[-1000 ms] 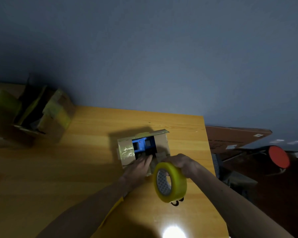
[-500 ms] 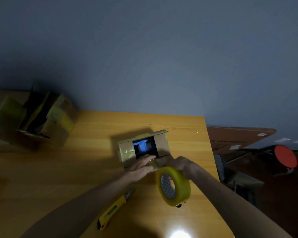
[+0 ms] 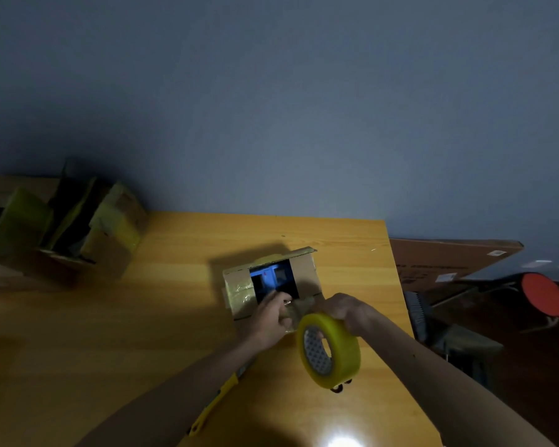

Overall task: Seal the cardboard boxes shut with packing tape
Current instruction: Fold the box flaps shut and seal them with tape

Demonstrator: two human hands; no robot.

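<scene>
nearest me, toward the near edge of the worktop (image 3: 110, 333), a yellow utility knife (image 3: 213, 404) lies partly under my left forearm. just past it my right hand (image 3: 349, 312) is closed over the top of the tape roll (image 3: 329, 350), which i hold on edge above the wood with its core facing me. the roll is stiff and light, so the rim is the place to grip it, leaving it free to turn as the tape pays out. a clear tape strip (image 3: 295, 312) seems to run from it toward the box, though it is faint. my left hand (image 3: 270, 317) rests on the near flap of the small box (image 3: 302, 272), fingertips at the lip of the opening; i cannot tell whether it pinches the tape end or only presses it down. the box sits near the worktop's right edge, with its top open and something blue inside. thin cardboard like this will buckle, so i judge i should press along the flap's edge rather than its middle, and keep the sticky strip taut so it doesn't fold on itself. at the far left corner a second box (image 3: 62, 227) stands with its flaps up, untaped. off the right edge is a red stool (image 3: 544, 295).
</scene>
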